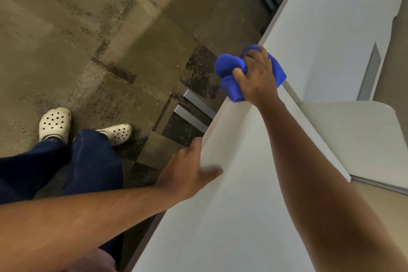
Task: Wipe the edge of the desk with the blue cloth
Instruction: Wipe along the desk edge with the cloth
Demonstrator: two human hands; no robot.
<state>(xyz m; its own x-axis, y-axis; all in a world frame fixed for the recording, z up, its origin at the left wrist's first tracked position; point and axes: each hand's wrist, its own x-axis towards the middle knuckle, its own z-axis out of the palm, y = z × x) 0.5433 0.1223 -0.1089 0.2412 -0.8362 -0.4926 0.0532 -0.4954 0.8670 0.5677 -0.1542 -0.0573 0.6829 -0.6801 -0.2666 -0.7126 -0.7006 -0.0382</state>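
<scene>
A bunched blue cloth [229, 68] sits on the edge of the white desk [242, 183], partly hanging over the side. My right hand [256, 77] is shut on the cloth and presses it against the desk edge, arm stretched out over the top. Nearer to me, my left hand [189, 170] rests on the same edge with the fingers over the side and the thumb on the desktop; it holds nothing.
A second white desk [326, 35] continues beyond the cloth. A white board or panel [353, 137] lies on the desk to the right. Metal desk legs [194, 112] show below the edge. My feet in white clogs [55, 123] stand on patchy carpet at left.
</scene>
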